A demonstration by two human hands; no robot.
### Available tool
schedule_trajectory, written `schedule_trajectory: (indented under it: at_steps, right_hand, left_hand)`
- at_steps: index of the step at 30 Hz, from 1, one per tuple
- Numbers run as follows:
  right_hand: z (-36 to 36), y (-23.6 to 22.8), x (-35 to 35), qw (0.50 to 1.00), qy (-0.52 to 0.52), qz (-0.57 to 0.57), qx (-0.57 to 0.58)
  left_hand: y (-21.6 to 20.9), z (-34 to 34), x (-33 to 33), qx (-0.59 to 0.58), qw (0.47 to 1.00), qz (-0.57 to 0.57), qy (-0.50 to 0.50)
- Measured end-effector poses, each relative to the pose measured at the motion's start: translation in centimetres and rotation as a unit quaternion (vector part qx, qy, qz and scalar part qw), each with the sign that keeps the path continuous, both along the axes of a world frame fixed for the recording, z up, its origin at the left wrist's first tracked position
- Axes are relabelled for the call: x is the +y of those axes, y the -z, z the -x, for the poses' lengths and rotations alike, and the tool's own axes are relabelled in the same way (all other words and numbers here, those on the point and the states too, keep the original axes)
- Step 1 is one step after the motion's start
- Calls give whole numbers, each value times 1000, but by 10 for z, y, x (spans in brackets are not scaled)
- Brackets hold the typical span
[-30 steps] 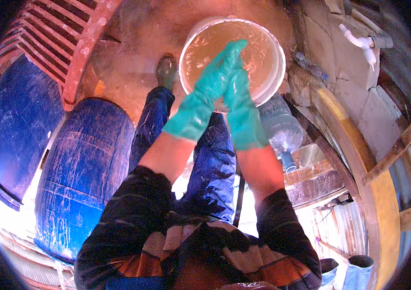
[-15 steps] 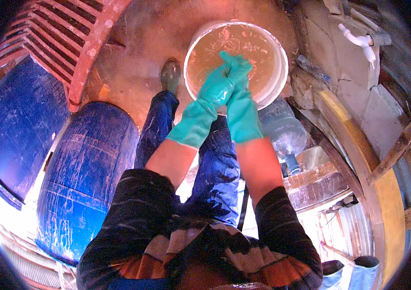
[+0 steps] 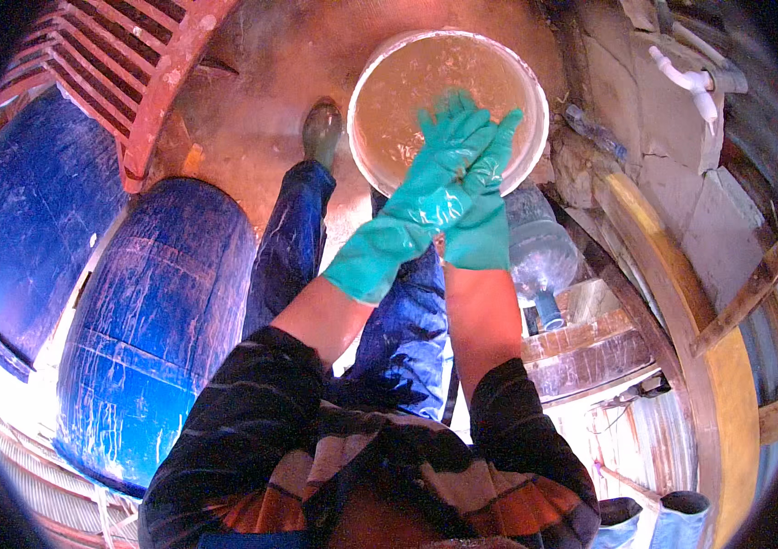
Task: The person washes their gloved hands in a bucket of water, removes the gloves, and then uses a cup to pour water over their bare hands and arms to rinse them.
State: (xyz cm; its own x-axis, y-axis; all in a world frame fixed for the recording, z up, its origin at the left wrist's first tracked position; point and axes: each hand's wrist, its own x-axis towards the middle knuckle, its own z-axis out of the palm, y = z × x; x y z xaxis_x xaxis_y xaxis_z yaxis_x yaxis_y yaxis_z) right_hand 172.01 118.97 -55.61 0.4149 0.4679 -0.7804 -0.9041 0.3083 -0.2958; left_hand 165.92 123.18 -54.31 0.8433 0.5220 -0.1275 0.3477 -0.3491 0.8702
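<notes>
Both my hands wear green rubber gloves and are over a round white bucket (image 3: 537, 119) of cloudy brownish water. My left hand (image 3: 448, 151) lies flat across the right one, its fingers stretched out over the water. Beneath it, partly covered, my right hand (image 3: 490, 169) has its fingers extended to the right. The gloves are wet and shiny and touch each other at the palms and wrists. Neither hand shows an object in it.
Two blue barrels (image 3: 165, 311) stand at the left, below a red slatted piece (image 3: 165, 78). A clear water bottle (image 3: 540, 256) lies right of my legs. A white tap (image 3: 686, 78) and a curved yellow beam (image 3: 728, 393) are at the right. My boot (image 3: 321, 133) is beside the bucket.
My clasped hands have opened out: the left has slid flat over the right and the fingers have spread. Both hands have shifted slightly right and nearer to me.
</notes>
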Motion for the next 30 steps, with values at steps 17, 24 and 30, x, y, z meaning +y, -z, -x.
schedule_trajectory:
  at_steps: [17,24,30]
  right_hand:
    - [-2,1,-5,999,25,36,1]
    - [7,-2,-4,998,34,48,32]
    - [31,-3,-3,997,-50,65,1]
  left_hand:
    - [33,15,-9,-110,980,91,-138]
    - [8,12,-13,-101,970,116,-187]
    - [18,16,9,37,949,276,-146]
